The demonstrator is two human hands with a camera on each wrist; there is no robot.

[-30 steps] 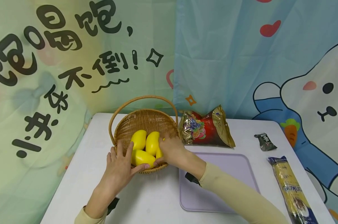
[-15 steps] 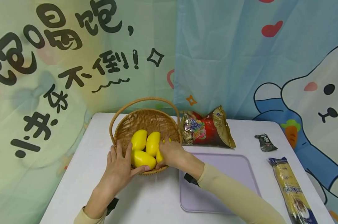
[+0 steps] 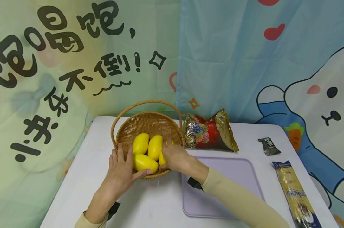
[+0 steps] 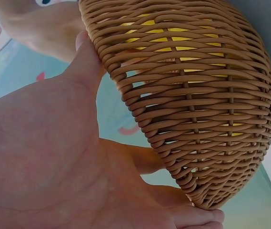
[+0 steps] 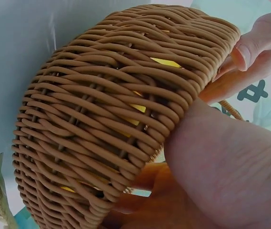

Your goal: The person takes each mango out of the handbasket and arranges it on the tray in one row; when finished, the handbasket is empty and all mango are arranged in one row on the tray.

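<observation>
Barely anything moved; my left hand (image 3: 121, 171) spread against basket (image 3: 149, 122); right hand (image 3: 175, 156) half-hides rightmost yellow fruit (image 3: 161, 159), can't tell grip.

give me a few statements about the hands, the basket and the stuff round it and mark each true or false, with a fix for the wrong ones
1. The left hand touches the basket. True.
2. The right hand is outside the basket and holds nothing. False: it reaches into the basket and grips a yellow fruit.
3. The small dark packet lies farther back than the long gold packet. True.
4. The red and gold bag is inside the basket. False: it lies beside the basket, to its right.
5. The right sleeve hides part of the purple tray in the head view. True.
6. The basket's handle is folded flat. False: it arches up.
</observation>
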